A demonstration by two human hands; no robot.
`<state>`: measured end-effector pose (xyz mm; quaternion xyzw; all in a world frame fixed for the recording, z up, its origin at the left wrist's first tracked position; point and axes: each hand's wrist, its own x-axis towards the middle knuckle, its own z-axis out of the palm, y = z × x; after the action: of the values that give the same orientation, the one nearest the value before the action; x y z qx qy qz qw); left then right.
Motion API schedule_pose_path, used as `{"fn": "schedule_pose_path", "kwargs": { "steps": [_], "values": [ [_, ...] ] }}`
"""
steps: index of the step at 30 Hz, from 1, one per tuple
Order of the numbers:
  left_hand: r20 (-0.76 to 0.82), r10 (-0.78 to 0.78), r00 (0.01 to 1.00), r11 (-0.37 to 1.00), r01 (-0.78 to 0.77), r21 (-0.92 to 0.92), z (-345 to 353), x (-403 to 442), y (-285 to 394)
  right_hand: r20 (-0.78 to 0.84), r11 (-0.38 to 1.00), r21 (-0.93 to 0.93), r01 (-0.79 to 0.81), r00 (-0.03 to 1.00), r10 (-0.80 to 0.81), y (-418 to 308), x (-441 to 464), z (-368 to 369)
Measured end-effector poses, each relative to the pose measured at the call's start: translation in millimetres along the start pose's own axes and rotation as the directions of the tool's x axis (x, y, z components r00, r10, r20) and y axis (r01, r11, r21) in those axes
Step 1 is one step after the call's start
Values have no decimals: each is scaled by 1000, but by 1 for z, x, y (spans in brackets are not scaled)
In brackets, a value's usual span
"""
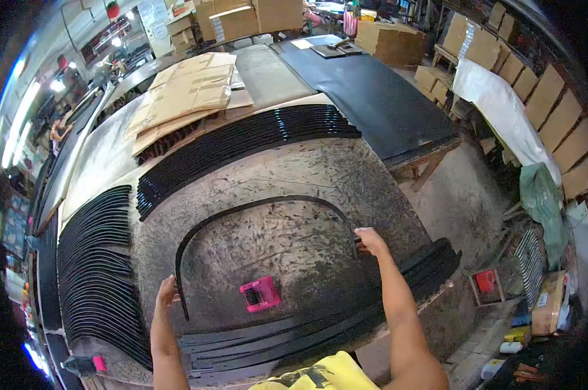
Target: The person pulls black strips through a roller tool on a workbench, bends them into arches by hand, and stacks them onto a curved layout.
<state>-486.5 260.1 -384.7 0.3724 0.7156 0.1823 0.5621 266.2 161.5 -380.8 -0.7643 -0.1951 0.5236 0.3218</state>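
A long black strip (pixel 261 205) arches over the stained worktable (pixel 294 169). Near its right end, my right hand (pixel 370 241) is closed on it. My left hand (pixel 168 290) is at the strip's left side, fingers together; whether they grip the strip is hard to make out. Between my hands, closer to me, a pink tape-like tool (pixel 259 294) with a black middle lies on the table. Several black strips lie in a row behind the arch (pixel 242 140), more are stacked at the left (pixel 99 273), and others lie along the near edge (pixel 294 331).
Flattened cardboard (pixel 183 91) lies on the table's far side. A dark sheet-topped table (pixel 378 97) stands at the back right. Boxes (pixel 391 42) and a red object in a frame (pixel 485 281) are to the right. Another person (pixel 58 135) is at the far left.
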Motion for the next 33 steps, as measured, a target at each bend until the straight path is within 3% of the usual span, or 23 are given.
{"fn": "schedule_pose_path", "kwargs": {
  "steps": [1, 2, 5, 6, 7, 9, 13, 15, 16, 18, 20, 23, 25, 26, 29, 30, 33],
  "values": [
    [9, 14, 1000, 1000, -14, -10, -4, 10, -12, -2, 997, -59, 45, 999, -45, 4, 16, -2],
    [-92, 60, 994, 998, -60, -6, 1, 16, -18, 2, 989, -122, 87, 996, -87, 20, 49, -10],
    [10, 128, 992, 991, -128, -49, -18, 29, -38, 32, 926, -337, 171, 985, -170, 7, 44, -16],
    [-147, 50, 988, 999, -49, 12, -6, 19, -29, 15, 914, -365, 179, 982, -186, 5, 46, -13],
    [-125, 67, 990, 998, -66, 10, -10, 17, -26, -4, 902, -390, 187, 979, -205, 4, 50, -16],
    [-73, 104, 992, 995, -104, 7, -16, 22, -32, 25, 880, -457, 127, 991, -131, 1, 60, -21],
    [-160, 141, 977, 973, -167, -161, -16, 47, -58, -12, 880, -475, 12, 1000, -20, -9, 60, -20],
    [-233, 169, 958, 981, -140, 134, -16, 33, -53, -52, 882, -467, -68, 997, 50, -18, 54, -18],
    [-259, 196, 946, 952, -120, 281, -9, 24, -44, -74, 875, -484, -1, 996, -39, -18, 56, -17],
    [-462, 579, 672, 780, -290, 555, 24, 12, -51, -126, 847, -518, 121, 968, -215, -18, 59, -16],
    [-548, 718, 430, 682, -275, 677, 77, -29, -8, -203, 848, -403, 344, 870, -449, -23, 77, -10],
    [-289, 845, 451, 513, -527, 678, 130, -33, 18, -288, 772, -315, 553, 719, -632, -35, 136, -20],
    [-136, 850, 509, 469, -614, 635, 172, -21, 48, -422, 873, -173, 456, 767, -484, -81, 137, -17],
    [-63, 846, 529, 452, -651, 610, 190, -11, 61, -439, 867, -131, 480, 756, -485, -94, 156, -21],
    [-124, 834, 537, 468, -570, 675, 240, 40, 81, -512, 844, -46, 534, 713, -479, -126, 213, -37],
    [-170, 894, 414, 364, -453, 814, 255, 53, 85, -553, 839, -41, 543, 687, -471, -142, 224, -42],
    [-256, 843, 472, 438, -328, 837, 269, 54, 95, -681, 748, -13, 664, 542, -493, -172, 282, -52]
  ]
}}
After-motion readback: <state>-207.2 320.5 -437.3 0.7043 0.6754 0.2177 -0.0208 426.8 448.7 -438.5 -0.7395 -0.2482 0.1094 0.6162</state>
